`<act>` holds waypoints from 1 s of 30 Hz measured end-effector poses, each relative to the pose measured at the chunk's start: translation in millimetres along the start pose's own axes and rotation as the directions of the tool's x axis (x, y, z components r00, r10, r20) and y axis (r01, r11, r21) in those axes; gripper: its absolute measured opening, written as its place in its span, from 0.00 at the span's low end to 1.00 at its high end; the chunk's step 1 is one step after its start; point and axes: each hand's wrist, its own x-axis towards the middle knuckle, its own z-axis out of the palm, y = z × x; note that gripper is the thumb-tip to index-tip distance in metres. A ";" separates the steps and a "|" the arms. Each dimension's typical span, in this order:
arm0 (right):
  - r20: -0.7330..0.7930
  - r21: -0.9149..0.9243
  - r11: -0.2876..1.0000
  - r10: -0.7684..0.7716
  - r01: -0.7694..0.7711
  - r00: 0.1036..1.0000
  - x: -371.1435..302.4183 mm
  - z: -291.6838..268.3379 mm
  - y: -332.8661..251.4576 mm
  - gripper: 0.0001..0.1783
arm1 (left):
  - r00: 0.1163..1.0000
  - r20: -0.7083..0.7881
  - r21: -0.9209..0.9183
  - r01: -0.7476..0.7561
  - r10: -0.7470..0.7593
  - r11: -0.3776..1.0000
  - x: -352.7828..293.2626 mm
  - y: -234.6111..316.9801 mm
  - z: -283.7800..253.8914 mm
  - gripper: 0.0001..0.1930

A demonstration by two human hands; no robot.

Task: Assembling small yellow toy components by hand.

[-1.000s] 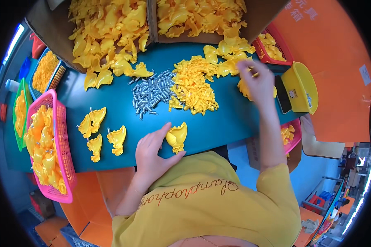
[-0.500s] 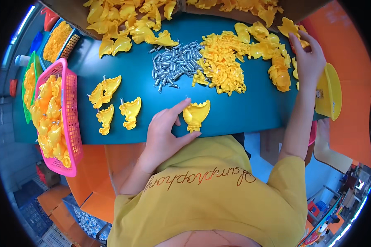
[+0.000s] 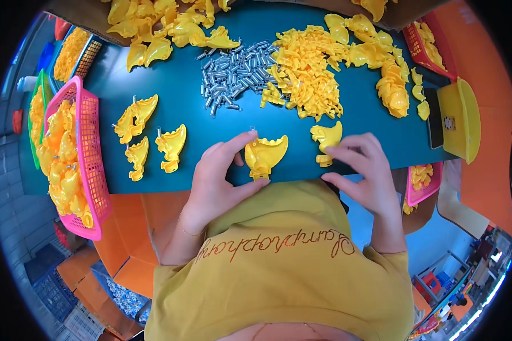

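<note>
A yellow plastic shell half (image 3: 267, 154) lies hollow side up near the table's front edge. My left hand (image 3: 213, 176) spans its left side, index fingertip at the top and thumb at the base. To the right is another yellow shell half (image 3: 326, 137), facing the opposite way. My right hand (image 3: 367, 170) is beside it, thumb and fingers apart, with a fingertip touching its lower right edge. On the left lie several similar shell halves (image 3: 172, 149), with small metal pieces showing at their upper edges.
Small metal springs (image 3: 236, 74) and small yellow parts (image 3: 310, 74) are heaped mid-table. More shells (image 3: 392, 94) lie at the right. A pink basket (image 3: 94, 165) of yellow pieces stands left; a yellow bin (image 3: 465, 122) and red basket (image 3: 435, 57) stand right. Cardboard boxes border the back.
My right hand has come from the far right back to the table's front, where a second shell half now lies. My left hand stays at the first shell half. The view has shifted slightly.
</note>
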 end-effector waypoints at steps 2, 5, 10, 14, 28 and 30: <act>-0.034 0.012 0.998 0.063 -0.062 0.997 8.7 -5.5 0.5 0.36 | 1.000 0.003 -0.005 0.010 -0.010 1.000 -0.6 0.6 0.8 0.45; 0.025 0.016 0.996 0.087 -0.088 0.996 11.1 -2.4 14.4 0.40 | 1.000 -0.021 -0.011 -0.021 0.021 1.000 2.8 2.6 1.4 0.46; 0.086 -0.019 0.996 0.089 -0.087 0.992 15.5 -0.4 12.1 0.41 | 0.998 -0.013 0.124 -0.060 0.062 0.990 7.3 8.5 2.4 0.47; -0.036 0.236 0.967 -0.090 0.096 0.995 21.9 23.4 -5.8 0.42 | 0.996 -0.042 0.162 -0.077 0.084 0.984 8.0 9.4 9.2 0.47; 0.073 0.034 0.994 -0.103 0.100 0.992 32.0 52.0 -18.2 0.42 | 0.991 -0.055 0.120 -0.115 0.122 0.986 5.3 3.7 7.8 0.47; 0.085 0.022 0.995 -0.097 0.095 0.992 33.0 50.9 -19.8 0.41 | 0.994 -0.039 0.130 -0.097 0.102 0.987 5.4 5.9 6.1 0.47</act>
